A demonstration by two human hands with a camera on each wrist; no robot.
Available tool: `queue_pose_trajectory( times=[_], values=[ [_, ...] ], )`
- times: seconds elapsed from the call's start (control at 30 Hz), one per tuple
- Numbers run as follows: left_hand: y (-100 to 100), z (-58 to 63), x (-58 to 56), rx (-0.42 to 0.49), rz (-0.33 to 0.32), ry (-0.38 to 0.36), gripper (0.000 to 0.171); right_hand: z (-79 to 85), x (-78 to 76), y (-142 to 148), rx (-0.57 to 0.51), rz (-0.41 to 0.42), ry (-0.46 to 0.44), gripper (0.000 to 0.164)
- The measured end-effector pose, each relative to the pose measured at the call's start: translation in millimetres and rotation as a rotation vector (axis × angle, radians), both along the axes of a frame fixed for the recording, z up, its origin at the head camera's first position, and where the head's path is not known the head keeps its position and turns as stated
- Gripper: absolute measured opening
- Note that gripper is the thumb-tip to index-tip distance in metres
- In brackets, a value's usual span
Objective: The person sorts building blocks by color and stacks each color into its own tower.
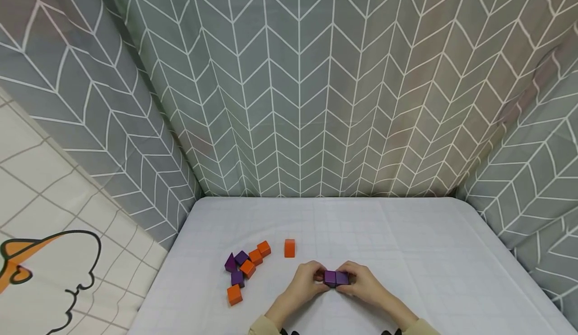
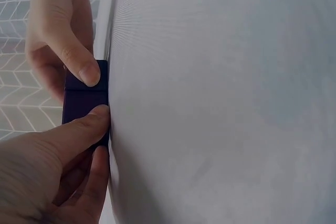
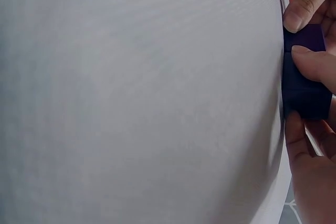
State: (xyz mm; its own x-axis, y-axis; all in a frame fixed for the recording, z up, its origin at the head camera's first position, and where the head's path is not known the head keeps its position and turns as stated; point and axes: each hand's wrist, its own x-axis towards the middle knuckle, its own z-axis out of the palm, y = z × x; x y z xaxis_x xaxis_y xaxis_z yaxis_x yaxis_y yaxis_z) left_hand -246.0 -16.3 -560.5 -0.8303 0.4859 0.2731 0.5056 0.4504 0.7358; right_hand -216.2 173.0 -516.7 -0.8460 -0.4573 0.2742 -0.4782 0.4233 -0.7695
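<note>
On white table (image 1: 406,234), pinching 2 touching purple blocks (image 1: 330,278) with left grip (image 1: 306,282) and right grip (image 1: 365,285). Presumably light, rigid, smooth; take hold across opposite flat faces.

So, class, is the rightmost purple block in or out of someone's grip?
In: the right hand pinches the rightmost purple block between thumb and fingers.

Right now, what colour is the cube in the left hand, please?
The cube is purple, clearest in the head view.
</note>
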Motion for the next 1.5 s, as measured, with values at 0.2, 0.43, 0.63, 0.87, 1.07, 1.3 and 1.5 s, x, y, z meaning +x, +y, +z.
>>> queue_pose_trajectory(
  times=[0.2,0.43,0.63,0.87,1.07,1.3,1.5],
  values=[
    [1,6.5,-2.2,-0.135,-0.007,-0.012,0.031,-14.4,-6.9,5,-0.001,0.003,0.017,0.029],
    [0,24.7,-0.9,-0.332,0.017,0.074,0.044,-29.6,-13.7,14,0.019,-0.017,0.001,0.031],
    [-23,63.4,-4.2,-0.321,0.066,0.107,0.044,-29.3,-15.1,16,0.047,-0.037,-0.016,0.031],
    [-87,81.8,-23.6,-0.293,0.246,0.154,0.033,-29.7,-16.8,17,0.049,-0.041,-0.022,0.032],
    [-137,71.7,-31.8,-0.331,0.379,0.097,0.030,-28.9,-15.2,19,0.047,-0.041,-0.040,0.033],
    [-166,55.8,-28.1,-0.367,0.413,0.014,0.028,-32.4,-14.7,17,0.071,-0.044,-0.038,0.032],
    [-174,51.6,-25.7,-0.411,0.443,-0.037,0.029,-32.8,-15.3,14,0.063,-0.033,-0.044,0.032]
  ],
)
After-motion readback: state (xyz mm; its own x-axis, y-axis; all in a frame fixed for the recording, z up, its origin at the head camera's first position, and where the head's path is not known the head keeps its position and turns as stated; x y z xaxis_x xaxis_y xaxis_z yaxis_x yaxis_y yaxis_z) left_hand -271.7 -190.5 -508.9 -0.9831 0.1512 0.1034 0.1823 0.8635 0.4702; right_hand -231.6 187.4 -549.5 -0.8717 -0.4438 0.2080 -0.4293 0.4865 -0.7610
